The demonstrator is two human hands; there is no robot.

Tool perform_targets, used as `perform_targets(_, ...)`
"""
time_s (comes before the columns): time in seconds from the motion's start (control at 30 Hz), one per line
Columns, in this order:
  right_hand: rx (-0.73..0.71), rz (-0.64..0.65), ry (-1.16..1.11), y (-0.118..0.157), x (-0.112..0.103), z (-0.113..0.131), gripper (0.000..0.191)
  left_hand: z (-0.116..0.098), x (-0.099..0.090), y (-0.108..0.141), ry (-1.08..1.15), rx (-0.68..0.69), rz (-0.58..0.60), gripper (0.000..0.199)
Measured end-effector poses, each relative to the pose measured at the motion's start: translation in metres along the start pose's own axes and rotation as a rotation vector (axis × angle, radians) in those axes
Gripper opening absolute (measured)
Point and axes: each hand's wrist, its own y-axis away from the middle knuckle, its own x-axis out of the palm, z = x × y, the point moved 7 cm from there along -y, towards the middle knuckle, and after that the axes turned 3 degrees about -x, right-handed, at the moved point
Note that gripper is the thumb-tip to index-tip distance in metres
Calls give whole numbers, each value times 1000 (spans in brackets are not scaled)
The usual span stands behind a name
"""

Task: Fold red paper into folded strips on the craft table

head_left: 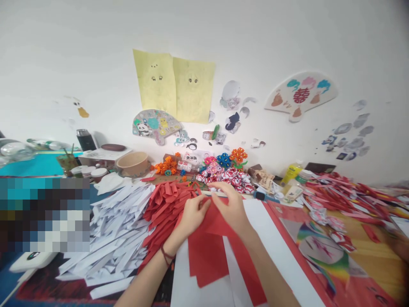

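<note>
In the middle of the frame we have a red sheet raised between the left hand and the right hand. Our left fingers are curled in, thumb and forefinger nearly closed at the sheet's upper left corner, which they seem to pinch. Our right fingers arch leftward over its upper part, with a gap between forefinger and thumb; we cannot tell how firmly they grip. Just below, at bottom centre, red paper lies on white paper. Left of our hands, red strips are heaped beside white strips, the two piles touching. Beyond the hands, near the wall, we see orange flowers, and left of them a bowl. A watch lies right of the right hand, and more strips spread across the right of the frame.
</note>
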Motion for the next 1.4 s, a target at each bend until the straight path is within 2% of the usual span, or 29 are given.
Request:
perform_targets(0.07,104,24,34,-5,0,-33,20,-1,3,-1,-25,15,40,25)
perform_targets(0.13,261,116,-55,0,7,-68,20,0,5,-1,-52,19,58,30)
perform_targets(0.23,359,212,-304,13,19,-93,26,0,7,-1,-56,21,58,35)
perform_targets(0.43,306,293,-414,22,27,-83,20,0,9,1,-58,17,69,38)
perform_targets(0.57,326,374,-446,25,33,-84,20,-3,9,3,-139,34,83,37)
perform_targets(0.73,291,383,-361,25,32,-86,13,-6,9,6,-233,50,82,35)
perform_targets(0.83,241,409,-247,23,26,-84,12,-5,2,4,-250,51,67,36)
perform_targets(0.93,196,410,-97,23,14,-92,12,-4,-17,-1,-200,30,-32,38)
perform_targets(1.0,194,350,67,24,2,-105,12,-3,-32,-3,-146,1,-157,36)
perform_targets(1.07,229,307,169,25,-6,-117,13,-2,-39,-3,-105,-24,-231,36)
perform_targets(1.13,276,276,99,26,-7,-121,14,-2,-37,-2,-82,-34,-227,38)
perform_targets(1.3,397,178,-432,25,11,-106,39,1,-26,-1,5,-32,-206,31)
perform_targets(1.4,419,135,-469,25,16,-102,34,6,-24,-3,24,-28,-170,23)
